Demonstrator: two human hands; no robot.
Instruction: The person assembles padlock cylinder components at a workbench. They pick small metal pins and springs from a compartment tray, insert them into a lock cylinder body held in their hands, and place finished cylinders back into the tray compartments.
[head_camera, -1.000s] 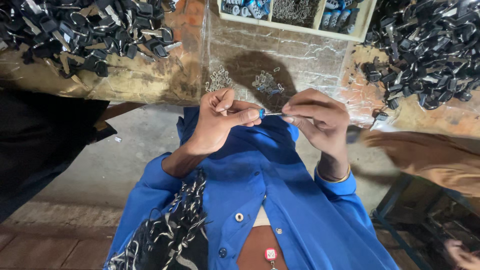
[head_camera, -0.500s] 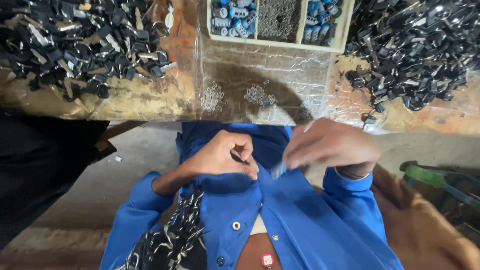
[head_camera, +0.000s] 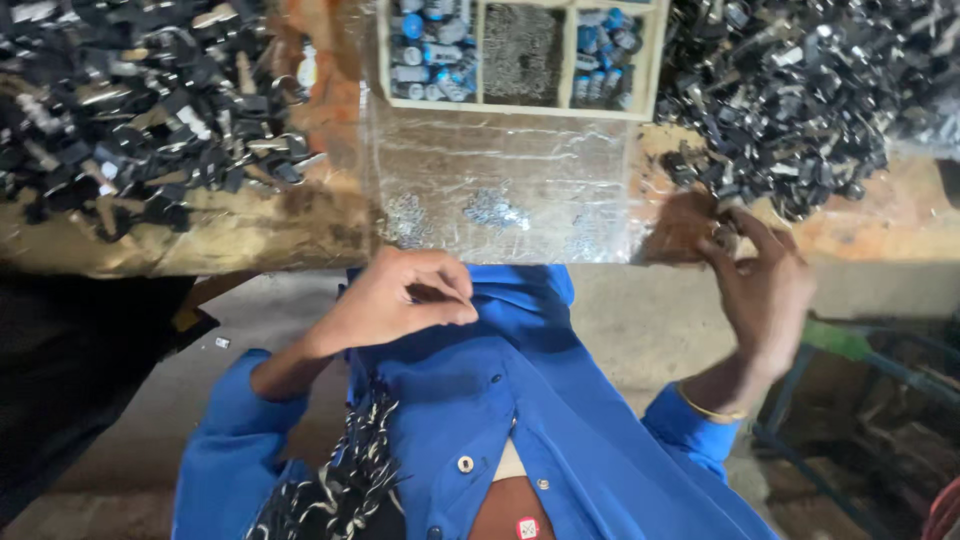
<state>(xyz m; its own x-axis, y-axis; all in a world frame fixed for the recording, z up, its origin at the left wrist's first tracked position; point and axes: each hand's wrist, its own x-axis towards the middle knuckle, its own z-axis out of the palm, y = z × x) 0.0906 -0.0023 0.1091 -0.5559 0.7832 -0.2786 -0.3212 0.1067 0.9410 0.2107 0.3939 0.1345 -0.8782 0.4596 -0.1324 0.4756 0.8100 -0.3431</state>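
the worn desk (head_camera: 250, 235) carries dark heaps of small metal parts (head_camera: 790, 100) far left and right, with a sectioned tray (head_camera: 520, 108) between. the right hand (head_camera: 760, 285) reaches the right heap's near edge, fingers loosely spread, grasp unclear. the left hand (head_camera: 400, 300) is pinched shut near the blue shirt (head_camera: 520, 400); contents hidden. parts look light, stiff, pinchable.

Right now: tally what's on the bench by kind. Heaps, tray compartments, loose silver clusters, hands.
Heaps of dark metal parts: 2, left heap and right heap
Tray compartments in view: 3
Small silver clusters on the clear sheet: 3, faint, count uncertain
Hands: 2, left hand and right hand
Total: 10
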